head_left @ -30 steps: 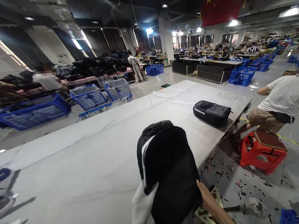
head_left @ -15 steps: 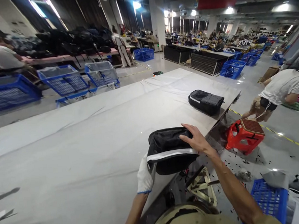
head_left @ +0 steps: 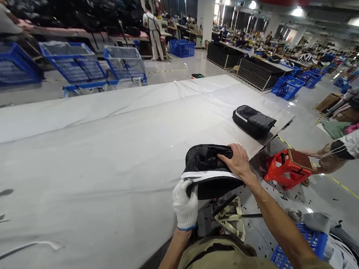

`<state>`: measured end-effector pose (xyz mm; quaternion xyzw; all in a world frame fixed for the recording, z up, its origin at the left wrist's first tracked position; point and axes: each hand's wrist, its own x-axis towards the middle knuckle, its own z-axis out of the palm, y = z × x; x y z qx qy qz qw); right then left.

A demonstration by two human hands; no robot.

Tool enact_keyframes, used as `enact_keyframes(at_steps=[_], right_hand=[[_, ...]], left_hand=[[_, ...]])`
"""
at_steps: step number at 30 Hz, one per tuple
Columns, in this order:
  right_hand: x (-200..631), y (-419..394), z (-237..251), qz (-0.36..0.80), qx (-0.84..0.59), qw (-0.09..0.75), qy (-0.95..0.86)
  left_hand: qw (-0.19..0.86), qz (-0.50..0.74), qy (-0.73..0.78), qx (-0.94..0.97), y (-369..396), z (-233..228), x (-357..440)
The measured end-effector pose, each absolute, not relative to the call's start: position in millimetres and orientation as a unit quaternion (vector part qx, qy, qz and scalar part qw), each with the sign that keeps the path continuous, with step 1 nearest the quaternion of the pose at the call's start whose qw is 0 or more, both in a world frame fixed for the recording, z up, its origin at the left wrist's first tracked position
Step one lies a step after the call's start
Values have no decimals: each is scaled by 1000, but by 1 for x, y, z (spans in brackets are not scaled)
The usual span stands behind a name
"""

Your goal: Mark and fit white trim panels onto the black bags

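A black fabric bag (head_left: 208, 158) with a white strip across it is held at the near edge of the white-covered table (head_left: 106, 157). My left hand (head_left: 184, 203), in a white knit glove with a blue cuff, pinches the bag's left side by the end of the strip. Bare, my right hand (head_left: 239, 160) grips the upper right side, its thumb on the black fabric and its other fingers behind, partly hidden. Farther right on the table lies a second black bag (head_left: 253, 121), also with a white strip, touched by neither hand.
A red stool (head_left: 287, 169) stands off the table's right edge, with a bending person (head_left: 353, 146) beyond it. At lower right is a blue basket (head_left: 314, 240). White strips (head_left: 26, 249) lie on the table at left. Blue crates (head_left: 72, 62) stand behind the table.
My right hand has closed from spread fingers onto the bag's upper right side. My left glove has shifted its hold at the strip's end. The view has tilted, and the person at right bends lower.
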<state>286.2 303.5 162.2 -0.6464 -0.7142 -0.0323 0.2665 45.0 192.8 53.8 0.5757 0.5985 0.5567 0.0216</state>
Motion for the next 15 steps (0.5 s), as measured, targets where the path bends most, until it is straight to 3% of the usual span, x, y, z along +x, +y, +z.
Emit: enact_keyframes(at_steps=[9, 12, 15], right_hand=[[278, 302, 162, -64, -668, 257, -695], [278, 309, 162, -77, -678, 248, -688], [285, 331, 164, -74, -691, 230, -682]], left_hand=[[28, 410, 589, 696, 217, 99, 54], [71, 268, 589, 759, 222, 116, 59], [113, 90, 444, 884, 199, 102, 61]])
